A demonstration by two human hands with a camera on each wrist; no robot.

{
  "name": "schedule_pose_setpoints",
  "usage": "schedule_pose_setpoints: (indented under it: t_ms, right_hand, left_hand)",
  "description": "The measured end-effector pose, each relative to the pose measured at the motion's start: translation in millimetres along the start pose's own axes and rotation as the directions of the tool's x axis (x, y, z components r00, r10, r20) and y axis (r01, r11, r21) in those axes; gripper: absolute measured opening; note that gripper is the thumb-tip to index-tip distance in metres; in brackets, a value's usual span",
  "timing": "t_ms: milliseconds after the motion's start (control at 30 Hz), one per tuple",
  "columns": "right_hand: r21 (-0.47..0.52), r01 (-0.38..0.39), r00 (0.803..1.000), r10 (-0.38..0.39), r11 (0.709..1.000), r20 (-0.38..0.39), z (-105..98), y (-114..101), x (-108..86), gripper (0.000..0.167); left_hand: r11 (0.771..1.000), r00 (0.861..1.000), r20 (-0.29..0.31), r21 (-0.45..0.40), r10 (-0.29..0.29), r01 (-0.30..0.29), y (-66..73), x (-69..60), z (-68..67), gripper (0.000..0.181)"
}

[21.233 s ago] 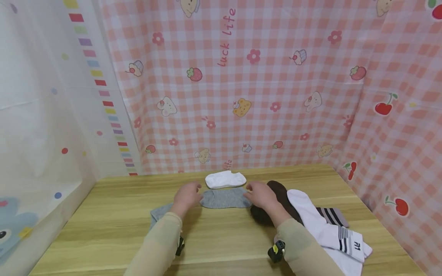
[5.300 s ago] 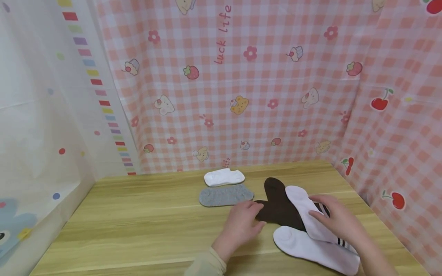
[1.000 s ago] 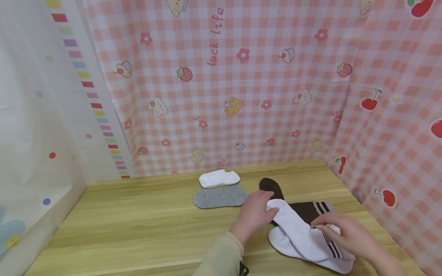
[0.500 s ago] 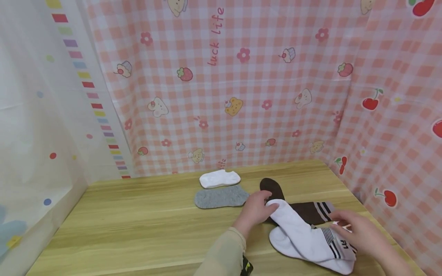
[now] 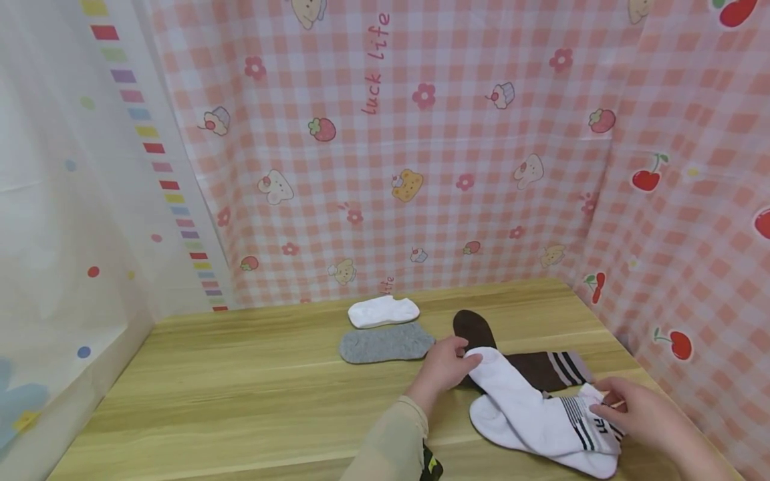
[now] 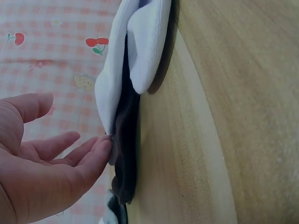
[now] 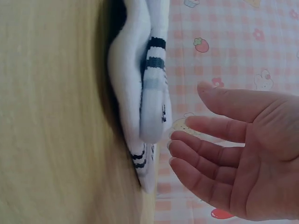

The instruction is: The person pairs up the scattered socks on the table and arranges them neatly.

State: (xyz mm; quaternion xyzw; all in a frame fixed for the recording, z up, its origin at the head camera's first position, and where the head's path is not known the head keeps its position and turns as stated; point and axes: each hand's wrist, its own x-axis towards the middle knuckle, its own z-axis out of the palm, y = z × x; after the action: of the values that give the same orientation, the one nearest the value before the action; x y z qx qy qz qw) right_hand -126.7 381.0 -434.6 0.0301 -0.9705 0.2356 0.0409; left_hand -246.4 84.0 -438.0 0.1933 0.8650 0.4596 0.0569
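Left hand (image 5: 442,367) relaxed, thumb apart, fingertips against the toe of a long white knit sock with black-striped cuff (image 5: 520,401), right hand (image 5: 644,409) loosely spread, gripping nothing, fingers beside that cuff, dark brown knit sock (image 5: 475,331) just beyond left fingers.

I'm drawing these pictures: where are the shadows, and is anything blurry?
Head view: soft light, no strong glare on the table; left wrist view: a dark shadow beside the lower white sock; right wrist view: shadow along that sock, and the table's grain looks blurry.
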Motion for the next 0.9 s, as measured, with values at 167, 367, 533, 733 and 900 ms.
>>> schedule_pose_setpoints:
  t_ms: [167, 367, 533, 733, 900]
  right_hand:
    - [0.009, -0.070, 0.995, 0.069, 0.998, 0.073, 5, 2, 1.8, 0.038]
    - [-0.023, -0.166, 0.973, 0.167, 0.986, 0.158, 9, 8, 5.7, 0.050]
    - [-0.023, -0.193, 0.962, 0.194, 0.981, 0.192, 10, 10, 9.2, 0.054]
    - [0.013, -0.199, 0.959, 0.192, 0.980, 0.209, 12, 11, 12.6, 0.053]
    - [0.052, -0.174, 0.970, 0.162, 0.983, 0.184, 15, 12, 13.5, 0.045]
  left_hand:
    - [0.999, 0.999, 0.002, -0.036, -0.041, 0.041, -2.7, 0.1, 1.7, 0.044]
    - [0.990, 0.997, -0.007, -0.115, -0.080, 0.078, -7.0, 0.6, 6.1, 0.045]
    - [0.964, 0.992, -0.020, -0.239, -0.126, 0.118, -10.8, 2.3, 11.4, 0.045]
    - [0.864, 0.981, -0.001, -0.473, -0.194, 0.170, -15.6, 4.2, 18.2, 0.042]
    - [0.786, 0.977, 0.029, -0.590, -0.210, 0.187, -19.4, 5.0, 22.3, 0.045]
